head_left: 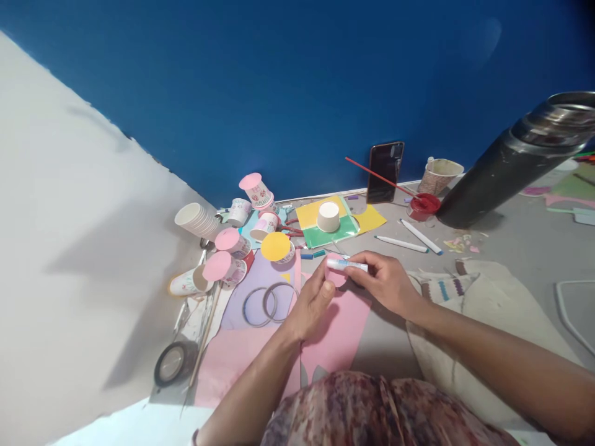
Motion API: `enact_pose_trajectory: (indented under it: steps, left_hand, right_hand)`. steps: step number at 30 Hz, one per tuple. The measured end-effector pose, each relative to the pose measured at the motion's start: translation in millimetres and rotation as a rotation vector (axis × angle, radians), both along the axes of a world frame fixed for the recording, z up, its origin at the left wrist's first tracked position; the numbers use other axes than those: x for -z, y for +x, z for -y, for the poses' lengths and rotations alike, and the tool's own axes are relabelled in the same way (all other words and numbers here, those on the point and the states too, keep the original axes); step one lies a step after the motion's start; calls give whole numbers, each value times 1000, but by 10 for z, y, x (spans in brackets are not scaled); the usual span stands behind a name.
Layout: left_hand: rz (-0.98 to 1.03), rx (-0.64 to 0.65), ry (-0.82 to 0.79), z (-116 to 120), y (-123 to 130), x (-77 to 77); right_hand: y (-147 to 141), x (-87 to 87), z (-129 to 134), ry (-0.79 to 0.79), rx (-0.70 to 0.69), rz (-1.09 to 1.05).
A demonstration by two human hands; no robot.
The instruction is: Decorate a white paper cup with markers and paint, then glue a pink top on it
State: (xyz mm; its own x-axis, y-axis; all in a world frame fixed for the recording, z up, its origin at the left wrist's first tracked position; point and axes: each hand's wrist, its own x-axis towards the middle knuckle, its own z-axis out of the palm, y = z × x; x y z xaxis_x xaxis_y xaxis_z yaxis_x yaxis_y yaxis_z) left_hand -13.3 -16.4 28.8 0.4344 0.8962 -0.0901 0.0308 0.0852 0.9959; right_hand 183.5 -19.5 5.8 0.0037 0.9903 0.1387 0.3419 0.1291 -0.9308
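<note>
My left hand (pixel 312 305) holds a pink paper circle (pixel 336 280) by its edge, with the thumb on top. Closed around a white glue stick (pixel 348 265) with blue print, my right hand (pixel 388 284) keeps it lying across the circle's upper part. Whether its tip touches the paper cannot be seen. Below both hands lies a pink paper sheet (pixel 341 325) with cut edges. Two grey rings (pixel 260 306) rest on a lilac sheet (pixel 235 303) left of my left hand. Beyond my hands, a white paper cup (pixel 328 217) stands upside down on a green and yellow packet (pixel 309 234).
Several printed cups with pink discs (pixel 225 267) and one with a yellow disc (pixel 275 247) stand at left, near stacked cups (pixel 195 218) and black tape (pixel 170 364). At right are markers (pixel 421 236), red paint (pixel 424 207), a phone (pixel 385 173), a tall black flask (pixel 506 161) and cloth (pixel 497 310).
</note>
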Motion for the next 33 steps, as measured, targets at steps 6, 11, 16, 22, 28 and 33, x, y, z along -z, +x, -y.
enact_pose_trajectory:
  steps: [6, 11, 16, 22, 28, 33]
  left_hand:
    - [-33, 61, 164, -33, -53, 38]
    - [21, 28, 2, -36, -57, 144]
    - [311, 5, -280, -65, -7, 232]
    - [220, -182, -318, -98, -2, 182]
    - [-38, -323, -234, -109, 2, 91]
    - [-86, -346, -286, -143, -7, 103]
  right_hand:
    - [-19, 51, 31, 305, -18, 234]
    - [-20, 146, 46, 491, -78, 375]
    - [0, 192, 46, 562, -94, 482]
    - [0, 133, 17, 324, 11, 334]
    - [8, 97, 4, 151, 28, 160]
    - [65, 47, -79, -335, -119, -493]
